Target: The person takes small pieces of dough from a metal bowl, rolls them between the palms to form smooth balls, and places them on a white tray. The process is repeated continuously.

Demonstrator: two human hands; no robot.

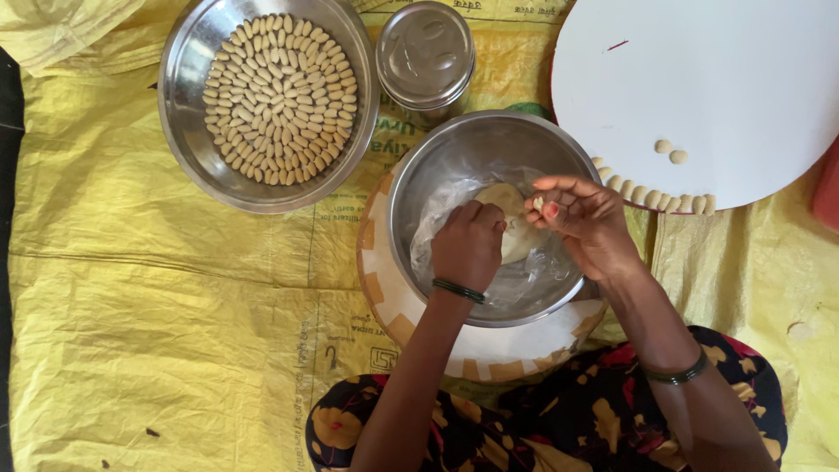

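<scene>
Left hand (469, 245) is clenched down on the dough lump (507, 218) in the steel bowl (411, 253) mid-sheet, right hand (581, 218) fingers pinching a small dough piece (537, 203), which could easily drop back in since that grip looks tiny.

Clearance around our work bowl

We find open yellow plastic sheet (157, 297) leftward; lidded steel canister (426, 57) and round white board (725, 87) crowd the far side.

A crinkled yellow plastic sheet (175, 288) covers the floor in daylight.
</scene>
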